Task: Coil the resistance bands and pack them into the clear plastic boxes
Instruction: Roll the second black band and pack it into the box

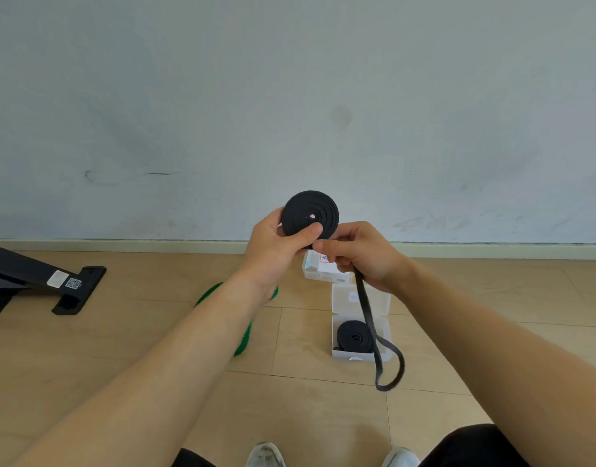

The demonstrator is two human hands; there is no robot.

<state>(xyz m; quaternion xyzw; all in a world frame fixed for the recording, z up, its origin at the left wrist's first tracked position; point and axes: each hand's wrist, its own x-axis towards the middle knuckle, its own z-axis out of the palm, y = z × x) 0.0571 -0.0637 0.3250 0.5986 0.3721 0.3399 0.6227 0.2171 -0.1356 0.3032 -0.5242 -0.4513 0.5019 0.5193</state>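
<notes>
My left hand (276,244) grips a tightly wound coil of black resistance band (310,214), thumb on its face, held up in front of the wall. My right hand (360,254) holds the band's loose tail (377,342), which hangs down in a loop over the floor. Below it an open clear plastic box (343,353) holds another coiled black band (352,337). A second clear box (315,271) with a label lies behind it, partly hidden by my right hand. A green band (244,338) lies on the floor under my left forearm.
A black piece of equipment with a white sticker (67,288) rests on the wooden floor at the left. A skirting board (155,246) and a pale wall lie ahead. My shoes (266,455) and knees show at the bottom edge.
</notes>
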